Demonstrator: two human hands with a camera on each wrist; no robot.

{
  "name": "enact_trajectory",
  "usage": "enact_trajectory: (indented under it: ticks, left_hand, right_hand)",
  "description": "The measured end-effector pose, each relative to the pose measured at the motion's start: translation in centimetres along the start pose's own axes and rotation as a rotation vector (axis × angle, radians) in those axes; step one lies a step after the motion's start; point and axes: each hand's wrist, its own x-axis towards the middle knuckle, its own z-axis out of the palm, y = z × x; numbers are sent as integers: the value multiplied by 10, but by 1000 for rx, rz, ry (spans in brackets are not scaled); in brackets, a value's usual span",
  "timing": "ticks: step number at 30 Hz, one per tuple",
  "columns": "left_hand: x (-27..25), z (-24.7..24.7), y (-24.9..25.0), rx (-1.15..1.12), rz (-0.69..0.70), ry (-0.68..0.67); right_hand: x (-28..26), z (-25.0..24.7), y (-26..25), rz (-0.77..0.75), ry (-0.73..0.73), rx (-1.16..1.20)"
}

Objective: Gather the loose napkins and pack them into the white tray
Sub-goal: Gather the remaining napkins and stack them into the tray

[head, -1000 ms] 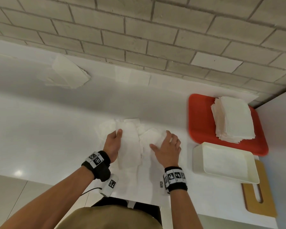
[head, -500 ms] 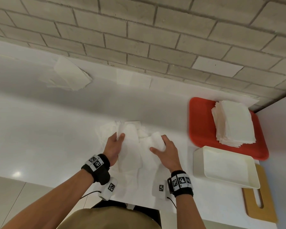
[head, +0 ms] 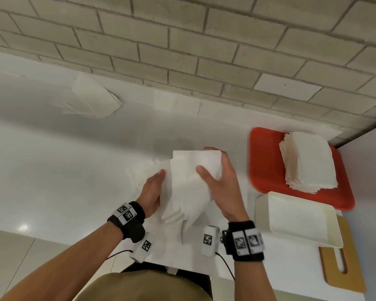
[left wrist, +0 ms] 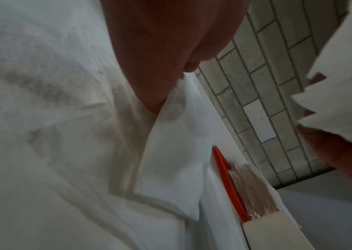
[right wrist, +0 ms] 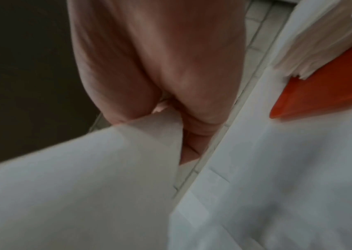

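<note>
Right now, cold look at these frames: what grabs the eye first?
The red tray at the right, against the wall, with a neat napkin stack on it. Then both hands at centre, left hand and right hand, holding a bundle of loose napkins above the white counter, beside the white tray.

Both forearms extend forward, each wrist wearing a black band. Left hand (head: pixel 151 193), thumb uppermost, and right hand (head: pixel 223 183), fingers curled with thumb in front, grip a bundle between them.
</note>
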Motion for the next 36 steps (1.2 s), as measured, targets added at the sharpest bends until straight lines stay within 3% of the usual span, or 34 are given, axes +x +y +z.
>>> enact_trajectory:
  ticks: [6, 15, 17, 21, 26, 29, 32, 36]
  left_hand:
    - [-17, 11, 12, -26, -4, -35]
    - [-22, 10, 24, -47, 39, -58]
    - [-22, 14, 25, 22, 108, -38]
    - [-15, 20, 26, 47, 229, 59]
    - [-11, 24, 42, -62, 272, 111]
    - [-15, 31, 45, -61, 286, 75]
    - [-23, 42, 44, -62, 291, 40]
    - [-32, 62, 35, -11, 314, 4]
  right_hand:
    - [28, 51, 57, 68, -85, -391]
    - [35, 50, 43, 74, -78, -526]
    - [34, 56, 40, 74, -25, -510]
    - [21, 55, 35, 106, 198, -209]
    - [-10, 36, 51, 177, -78, -263]
    - [-13, 13, 51, 186, -50, -172]
    - [-13, -2, 47, 98, -50, -356]
    - [-10, -6, 48, -12, 88, -486]
